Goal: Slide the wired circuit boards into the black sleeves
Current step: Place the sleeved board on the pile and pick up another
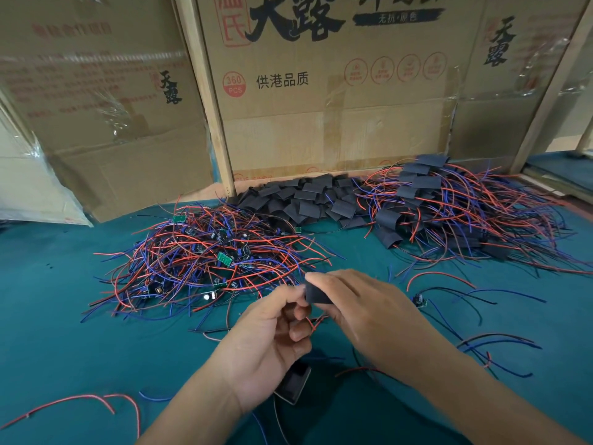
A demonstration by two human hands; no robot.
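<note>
My right hand [359,303] pinches one black sleeve [317,293] between thumb and fingers, mouth turned toward my left hand [272,329], so that a board can be fed straight in. The left fingers curl round red wires [313,322] just beside the sleeve; the board itself is hidden. Beyond the sleeve lies the unsleeved wired-board heap [205,261]; behind that the empty-sleeve pile [308,200], finished units [449,213] to its right. Green table covering [64,332]; cardboard cartons [337,91] wall the back.
</note>
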